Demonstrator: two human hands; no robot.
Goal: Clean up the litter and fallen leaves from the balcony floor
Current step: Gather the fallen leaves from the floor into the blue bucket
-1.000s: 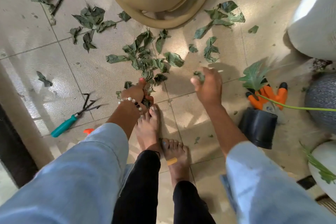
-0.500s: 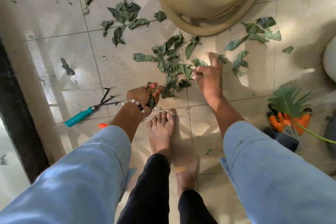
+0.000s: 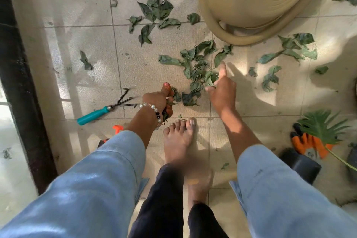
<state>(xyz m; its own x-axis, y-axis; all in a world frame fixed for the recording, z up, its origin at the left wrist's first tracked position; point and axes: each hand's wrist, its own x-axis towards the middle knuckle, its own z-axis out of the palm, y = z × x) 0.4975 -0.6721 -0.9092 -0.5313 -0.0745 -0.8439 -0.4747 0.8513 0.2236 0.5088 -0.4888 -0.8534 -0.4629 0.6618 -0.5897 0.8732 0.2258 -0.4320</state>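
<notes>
Wilted green leaves lie scattered over the beige tiled floor. The nearest pile of leaves (image 3: 195, 63) sits just ahead of my feet. My left hand (image 3: 159, 101), with a bead bracelet on the wrist, grips a bunch of gathered leaves (image 3: 174, 96). My right hand (image 3: 222, 88) reaches into the near edge of the pile, pinching leaves between thumb and fingers while the index finger points forward. More leaves lie at the far left (image 3: 156, 13) and at the right (image 3: 289, 48).
A tan plastic tub (image 3: 249, 2) leans over the floor at the top right. A teal-handled hand rake (image 3: 100, 111) lies left of my left hand. Orange gloves (image 3: 311, 144), a black pot (image 3: 301, 164) and a green plant leaf (image 3: 322, 127) are at the right. A dark door frame (image 3: 17, 83) runs down the left.
My right hand has moved from the floor on the right into the leaf pile and taken hold of leaves. My left hand keeps its bunch. The view has shifted left.
</notes>
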